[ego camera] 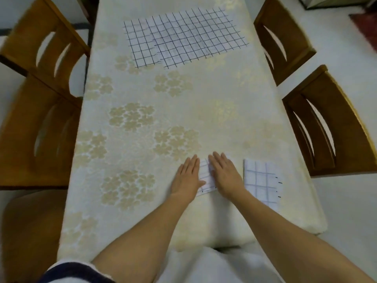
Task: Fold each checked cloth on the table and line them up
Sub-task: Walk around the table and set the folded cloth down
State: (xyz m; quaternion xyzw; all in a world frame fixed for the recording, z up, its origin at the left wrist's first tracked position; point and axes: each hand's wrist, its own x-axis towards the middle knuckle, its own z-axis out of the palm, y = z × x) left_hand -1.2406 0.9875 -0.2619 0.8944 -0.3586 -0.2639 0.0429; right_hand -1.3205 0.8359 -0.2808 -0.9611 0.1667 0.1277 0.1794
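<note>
Checked cloth (205,177) lies pressed under my flat left hand (187,177) and right hand (225,174); lifting unevenly could spring its fold.

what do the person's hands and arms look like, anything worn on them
The left hand and right hand are bare, with no gloves or watch showing. Both forearms are uncovered. A white sleeve with a dark navy band ends near the left elbow.
</note>
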